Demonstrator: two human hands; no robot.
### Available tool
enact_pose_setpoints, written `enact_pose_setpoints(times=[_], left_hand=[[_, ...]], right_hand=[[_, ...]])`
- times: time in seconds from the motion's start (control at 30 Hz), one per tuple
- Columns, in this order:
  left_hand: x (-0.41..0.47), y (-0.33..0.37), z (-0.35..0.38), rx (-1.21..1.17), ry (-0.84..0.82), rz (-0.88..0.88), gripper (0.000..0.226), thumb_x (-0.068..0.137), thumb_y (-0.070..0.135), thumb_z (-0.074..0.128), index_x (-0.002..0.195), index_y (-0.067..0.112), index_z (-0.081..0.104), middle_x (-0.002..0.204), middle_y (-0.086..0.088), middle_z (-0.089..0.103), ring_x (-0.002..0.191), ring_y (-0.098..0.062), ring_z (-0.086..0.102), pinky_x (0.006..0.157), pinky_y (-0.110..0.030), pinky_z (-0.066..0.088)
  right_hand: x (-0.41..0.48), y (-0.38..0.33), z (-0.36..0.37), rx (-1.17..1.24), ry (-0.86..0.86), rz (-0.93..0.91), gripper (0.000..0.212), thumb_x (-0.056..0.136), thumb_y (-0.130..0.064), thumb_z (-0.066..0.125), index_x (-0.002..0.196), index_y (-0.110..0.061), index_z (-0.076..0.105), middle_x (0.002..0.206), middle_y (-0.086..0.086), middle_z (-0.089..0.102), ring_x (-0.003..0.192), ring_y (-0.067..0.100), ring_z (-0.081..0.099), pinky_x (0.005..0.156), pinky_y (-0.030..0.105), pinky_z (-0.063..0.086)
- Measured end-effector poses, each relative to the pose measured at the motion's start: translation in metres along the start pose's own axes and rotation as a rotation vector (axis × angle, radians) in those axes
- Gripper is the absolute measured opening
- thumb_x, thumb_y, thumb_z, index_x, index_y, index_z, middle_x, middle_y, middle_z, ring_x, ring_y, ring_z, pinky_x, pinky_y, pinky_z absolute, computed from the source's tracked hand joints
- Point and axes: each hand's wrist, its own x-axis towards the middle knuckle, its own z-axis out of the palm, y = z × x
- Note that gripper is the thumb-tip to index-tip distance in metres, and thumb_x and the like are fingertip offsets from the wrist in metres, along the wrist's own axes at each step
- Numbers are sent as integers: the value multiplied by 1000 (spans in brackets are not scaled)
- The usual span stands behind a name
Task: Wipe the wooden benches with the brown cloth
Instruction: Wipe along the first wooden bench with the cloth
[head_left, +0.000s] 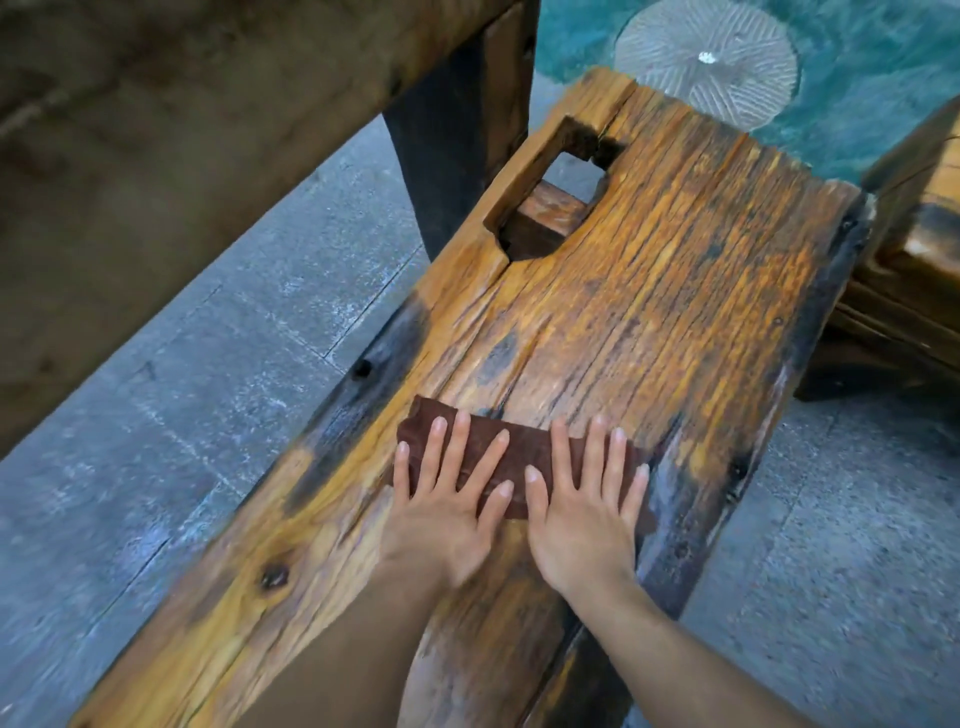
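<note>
A brown cloth lies flat on the wooden surface of a long bench, stretched across it. Both hands are on top of the cloth. The left hand is wide open, with its fingers straight and spread out, and it presses on the left part of the cloth. The right hand is wide open too, with its fingers straight and spread, and it presses on the right part. The two hands sit side by side, with the thumbs close together. Neither hand grabs the cloth (they only push flat on it). The wood is orange and brown, with dark edges and many lines and cracks. Farther along the surface there is a hole cut through the wood, and a wooden piece shows under it. Another wooden bench stands just beside the far right corner. A big dark wooden plank is up on the left. The floor below is grey stone. At the top is a round pale disc.
</note>
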Motion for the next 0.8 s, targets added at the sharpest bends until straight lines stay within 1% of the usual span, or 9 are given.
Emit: enact_pose_setpoints(times=[0.2, 0.37, 0.5, 0.63, 0.7, 0.8], left_hand=[[-49, -38, 12, -36, -31, -103, 54, 79, 65, -19, 128, 54, -40, 137, 14, -54, 129, -7, -46, 102, -39, -35], [-68, -50, 17, -56, -54, -143, 54, 81, 65, -21, 128, 51, -42, 136, 11, -55, 128, -10, -48, 100, -41, -37], [-63, -49, 18, -38, -42, -146, 55, 82, 66, -21, 130, 50, -40, 138, 9, -54, 130, -11, -47, 102, -42, -36], [-52, -52, 9, 5, -21, -145, 55, 82, 69, -16, 130, 54, -38, 141, 10, -51, 132, -11, -44, 103, -40, -36], [-34, -49, 1, -15, -25, -151, 54, 82, 70, -14, 127, 55, -40, 139, 10, -53, 130, -10, -46, 102, -39, -36], [-2, -40, -11, -29, -12, -162, 54, 85, 66, -8, 124, 55, -43, 136, 9, -56, 127, -10, -49, 100, -39, -38]], right_hand=[[-34, -37, 23, -44, -74, -72, 57, 93, -54, -6, 131, -38, -44, 141, -1, -51, 128, 18, -49, 105, 46, -32], [-45, -45, 29, -59, -121, -125, 57, 92, -55, -7, 133, -37, -43, 140, 0, -52, 128, 18, -49, 108, 48, -29], [-41, -40, 31, -99, -92, -156, 58, 89, -59, -14, 136, -37, -40, 143, -1, -48, 132, 19, -45, 108, 47, -28], [-27, -36, 29, -140, -15, -191, 58, 91, -61, -12, 141, -40, -32, 149, -3, -39, 137, 17, -37, 110, 46, -26], [-11, -36, 22, -129, 6, -179, 57, 91, -61, -12, 139, -41, -33, 149, -4, -38, 137, 16, -37, 109, 44, -27], [19, -38, 9, -119, 11, -162, 55, 91, -58, -12, 137, -41, -37, 147, -4, -41, 133, 16, -42, 107, 44, -30]])
